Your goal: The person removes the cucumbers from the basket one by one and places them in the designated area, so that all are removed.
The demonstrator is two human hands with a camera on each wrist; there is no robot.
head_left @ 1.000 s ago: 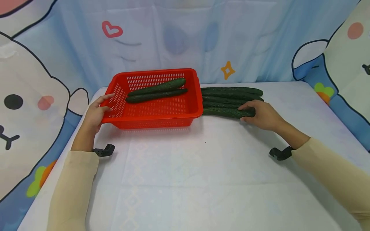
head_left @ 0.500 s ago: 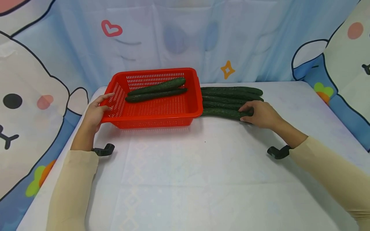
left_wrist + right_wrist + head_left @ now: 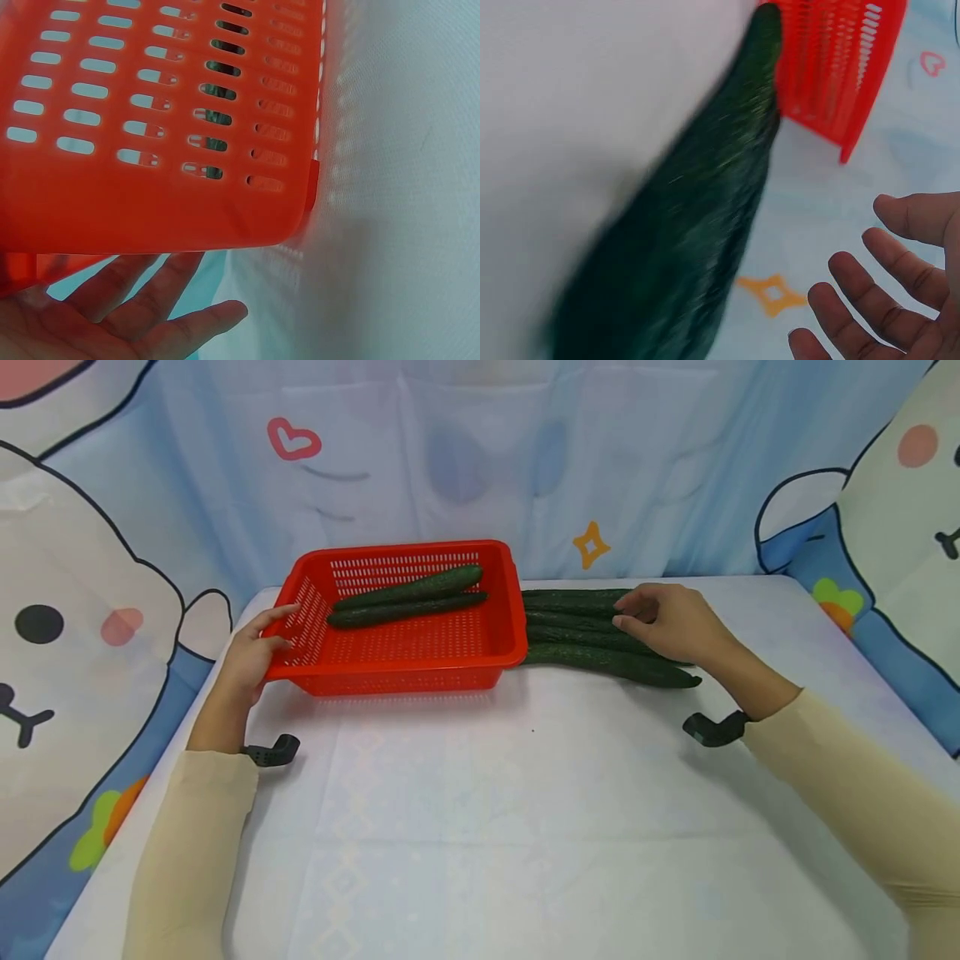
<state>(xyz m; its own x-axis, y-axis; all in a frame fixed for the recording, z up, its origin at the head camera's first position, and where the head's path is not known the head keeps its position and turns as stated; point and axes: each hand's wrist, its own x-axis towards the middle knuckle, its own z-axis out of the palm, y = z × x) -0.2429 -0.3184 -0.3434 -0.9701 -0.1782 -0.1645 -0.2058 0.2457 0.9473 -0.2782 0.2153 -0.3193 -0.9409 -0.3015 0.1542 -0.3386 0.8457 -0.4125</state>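
Observation:
My left hand (image 3: 247, 656) grips the left rim of a red plastic basket (image 3: 397, 681), fingers at its left end. In the left wrist view some fingers (image 3: 180, 330) stretch out below the basket wall (image 3: 150, 202). Two cucumbers, one the upper cucumber (image 3: 420, 587), lie inside. Right of the basket, several more cucumbers lie side by side, the front cucumber (image 3: 600, 662) nearest me. Over their right ends hovers my right hand (image 3: 671, 622). In the right wrist view that hand (image 3: 900, 300) holds nothing, its fingers spread and slightly bent, apart from a cucumber (image 3: 682, 202).
A white cloth (image 3: 525, 810) covers the table. Behind it hangs a blue patterned curtain (image 3: 480, 460) with printed animals at both sides. A black wrist camera (image 3: 273, 750) is on the left wrist, another black camera (image 3: 716, 728) on the right.
My right hand has come off the front cucumber and moved up and back over the row. The front cucumber's right end now shows. My left hand and the basket stay put.

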